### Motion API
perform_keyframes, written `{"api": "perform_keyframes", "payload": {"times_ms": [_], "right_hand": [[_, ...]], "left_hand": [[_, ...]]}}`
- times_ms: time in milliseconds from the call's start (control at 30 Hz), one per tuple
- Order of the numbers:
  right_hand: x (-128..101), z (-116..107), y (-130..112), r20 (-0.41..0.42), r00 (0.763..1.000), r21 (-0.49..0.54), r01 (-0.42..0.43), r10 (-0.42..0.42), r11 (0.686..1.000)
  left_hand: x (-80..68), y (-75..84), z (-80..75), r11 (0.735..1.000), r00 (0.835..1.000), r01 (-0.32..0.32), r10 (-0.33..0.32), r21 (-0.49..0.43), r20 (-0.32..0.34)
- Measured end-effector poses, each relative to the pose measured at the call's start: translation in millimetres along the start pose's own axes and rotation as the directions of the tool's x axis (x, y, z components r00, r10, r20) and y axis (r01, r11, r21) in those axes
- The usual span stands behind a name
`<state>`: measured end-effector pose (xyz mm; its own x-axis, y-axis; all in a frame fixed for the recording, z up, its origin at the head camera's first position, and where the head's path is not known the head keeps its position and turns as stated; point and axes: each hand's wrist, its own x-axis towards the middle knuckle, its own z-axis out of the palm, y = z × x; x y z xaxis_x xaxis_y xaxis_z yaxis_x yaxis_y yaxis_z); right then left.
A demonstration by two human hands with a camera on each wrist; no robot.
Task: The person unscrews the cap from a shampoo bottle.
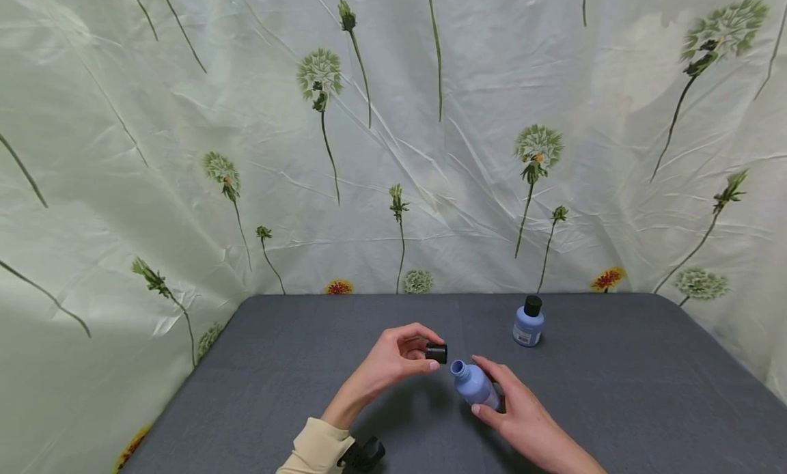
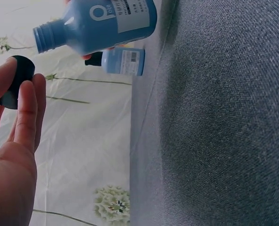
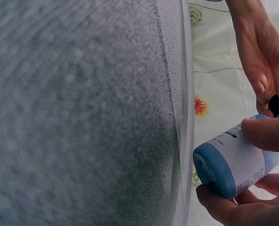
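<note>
Cap (image 1: 436, 353) first, at the left: a small black one pinched in the fingertips of the left hand (image 1: 393, 361), just beside the open neck of the tilted blue bottle (image 1: 475, 385). That bottle is gripped around its body by the right hand (image 1: 516, 406), above the grey surface (image 1: 277, 365). Keeping the neck tipped upward and the cap square to its thread seems the careful way to handle this. Farther right, a second capped bottle (image 1: 528, 322) stands upright, well apart.

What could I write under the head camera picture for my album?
Left hand pinches a black cap beside the open blue bottle held by the right hand.
</note>
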<state>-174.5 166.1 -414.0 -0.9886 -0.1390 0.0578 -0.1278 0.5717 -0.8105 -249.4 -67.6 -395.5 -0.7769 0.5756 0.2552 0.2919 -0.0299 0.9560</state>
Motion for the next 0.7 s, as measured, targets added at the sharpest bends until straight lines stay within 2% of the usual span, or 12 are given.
{"api": "perform_keyframes", "payload": {"times_ms": [100,267,467,700], "right_hand": [[0.8,-0.7,-0.1,-0.006,1.0,-0.031,0.009,-0.009,0.999],[2.7,-1.2,-2.5,-0.018,0.999,-0.011,-0.029,0.029,1.0],[2.3,-0.1,-4.2,-0.028,0.998,0.099,-0.055,0.058,0.994],[3.0,1.4,-5.4,-0.038,0.996,0.14,-0.076,0.082,0.987]], "left_hand": [[0.0,1.1,-0.4,1.0,1.0,0.006,-0.006,0.016,0.002],[1.9,1.8,-1.3,0.998,0.999,-0.01,0.007,0.057,0.041],[2.0,-0.3,-0.4,1.0,0.995,0.015,-0.014,-0.01,0.094],[0.6,-2.6,-0.8,0.998,0.995,0.03,-0.024,-0.057,0.099]]}}
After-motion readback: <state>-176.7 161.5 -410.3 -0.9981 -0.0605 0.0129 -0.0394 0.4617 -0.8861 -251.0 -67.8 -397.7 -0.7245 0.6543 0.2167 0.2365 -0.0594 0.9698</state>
